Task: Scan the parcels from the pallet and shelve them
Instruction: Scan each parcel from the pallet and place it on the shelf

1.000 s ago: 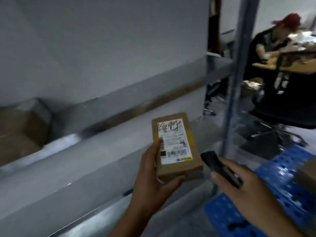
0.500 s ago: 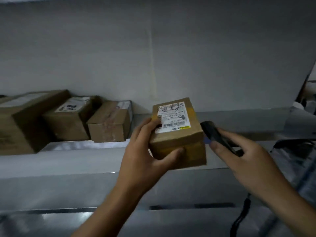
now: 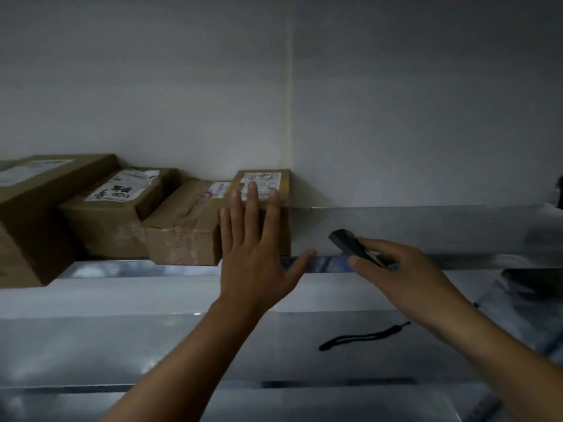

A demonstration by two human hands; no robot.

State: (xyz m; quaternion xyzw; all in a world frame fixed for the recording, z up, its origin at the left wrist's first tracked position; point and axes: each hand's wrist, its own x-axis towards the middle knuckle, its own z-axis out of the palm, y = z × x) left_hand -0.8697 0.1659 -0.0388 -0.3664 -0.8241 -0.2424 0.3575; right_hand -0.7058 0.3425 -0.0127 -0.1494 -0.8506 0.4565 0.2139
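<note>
A small cardboard parcel [image 3: 281,190] with a white label stands on the metal shelf [image 3: 426,229], at the right end of a row of boxes and against the back wall. My left hand [image 3: 253,251] lies flat against its front face, fingers spread and gripping nothing. To the right, my right hand [image 3: 399,275] holds a black handheld scanner [image 3: 350,242] over the shelf's front edge. The scanner's black wrist strap [image 3: 362,336] hangs below my wrist.
Three more cardboard boxes stand left of the parcel: a taped one [image 3: 185,226], a labelled one [image 3: 112,208] and a large one [image 3: 30,214] at the far left. The shelf surface runs bare to the right. A lower metal shelf edge [image 3: 274,385] crosses the bottom.
The parcel went from my left hand's grip onto the shelf beside the taped box. My left hand has let go and now rests flat on its front. My right hand stays beside it with the scanner.
</note>
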